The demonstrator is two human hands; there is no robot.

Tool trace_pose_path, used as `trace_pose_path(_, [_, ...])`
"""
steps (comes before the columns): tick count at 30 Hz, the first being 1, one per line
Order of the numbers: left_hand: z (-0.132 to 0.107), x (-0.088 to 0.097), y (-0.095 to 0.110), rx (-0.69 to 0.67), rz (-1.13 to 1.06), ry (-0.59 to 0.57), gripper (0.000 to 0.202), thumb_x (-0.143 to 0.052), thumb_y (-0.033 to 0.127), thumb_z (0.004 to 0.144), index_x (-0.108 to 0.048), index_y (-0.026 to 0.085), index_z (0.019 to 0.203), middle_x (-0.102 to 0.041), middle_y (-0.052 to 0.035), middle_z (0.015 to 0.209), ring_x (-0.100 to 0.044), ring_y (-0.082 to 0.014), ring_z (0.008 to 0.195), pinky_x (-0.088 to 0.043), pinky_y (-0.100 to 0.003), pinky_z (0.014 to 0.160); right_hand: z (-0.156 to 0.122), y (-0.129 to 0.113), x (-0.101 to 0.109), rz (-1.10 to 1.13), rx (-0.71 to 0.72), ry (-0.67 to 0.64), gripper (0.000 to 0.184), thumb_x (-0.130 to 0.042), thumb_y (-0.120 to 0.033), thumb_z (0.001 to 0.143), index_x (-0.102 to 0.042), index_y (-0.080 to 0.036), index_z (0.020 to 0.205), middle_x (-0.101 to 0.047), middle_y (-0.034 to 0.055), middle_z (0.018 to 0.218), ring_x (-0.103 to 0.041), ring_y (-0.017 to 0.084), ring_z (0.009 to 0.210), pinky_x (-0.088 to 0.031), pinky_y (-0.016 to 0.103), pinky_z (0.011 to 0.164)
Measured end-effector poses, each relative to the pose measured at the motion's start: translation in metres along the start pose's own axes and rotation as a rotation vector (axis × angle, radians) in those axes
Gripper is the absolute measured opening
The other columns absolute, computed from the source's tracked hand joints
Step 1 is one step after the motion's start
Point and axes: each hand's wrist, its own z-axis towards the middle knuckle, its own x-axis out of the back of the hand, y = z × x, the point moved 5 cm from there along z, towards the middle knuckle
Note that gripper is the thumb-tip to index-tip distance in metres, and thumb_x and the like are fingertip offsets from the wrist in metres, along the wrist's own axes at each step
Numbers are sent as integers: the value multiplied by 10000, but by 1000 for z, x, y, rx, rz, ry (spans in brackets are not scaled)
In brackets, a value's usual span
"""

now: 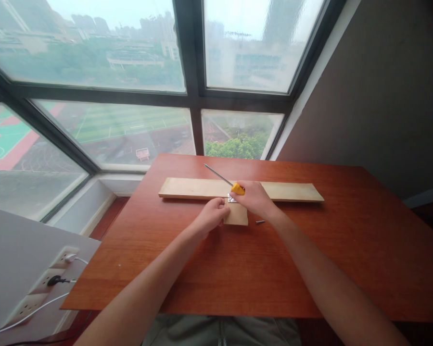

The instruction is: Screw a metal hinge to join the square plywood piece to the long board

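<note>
A long pale wooden board (pixel 191 188) lies across the table, with a short wooden piece (pixel 237 216) meeting its near edge at the middle. A small shiny metal bracket (pixel 232 198) sits where the two meet. My right hand (pixel 254 196) is closed on a screwdriver (pixel 238 189) with a yellow handle; its shaft points up and to the left, away from the bracket. With closed fingers, my left hand (pixel 214 215) grips the left edge of the short piece. A loose screw (pixel 260 222) lies just right of that piece.
The reddish-brown wooden table (pixel 137 269) stands against large windows. Wall sockets (pixel 45 281) with plugged-in cords are at the lower left, beyond the table's left edge. A grey wall (pixel 375 96) rises at the right.
</note>
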Motion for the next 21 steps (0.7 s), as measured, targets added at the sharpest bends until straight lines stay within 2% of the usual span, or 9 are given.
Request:
trace_pose_path(13, [-1,0,-4,-13,-44,-32,221,-623,290,775,-545,137,912,-559,29,661,-443,-54,472,-339,-157,427,4,-4,-12,-167,-2,-57,134,-643,-355,797,-629,-234,739,-693,23,771,-569,176,684,-275,274,565])
trace_pose_path(21, [-2,2,-4,-8,-41,-18,239,-648,301,762,-548,142,910,-568,28,668,-469,-63,503,-338,-159,442,0,-7,-11,-216,-4,-76,124,-639,-343,812,-628,-235,752,-699,38,809,-589,188,721,-271,282,562])
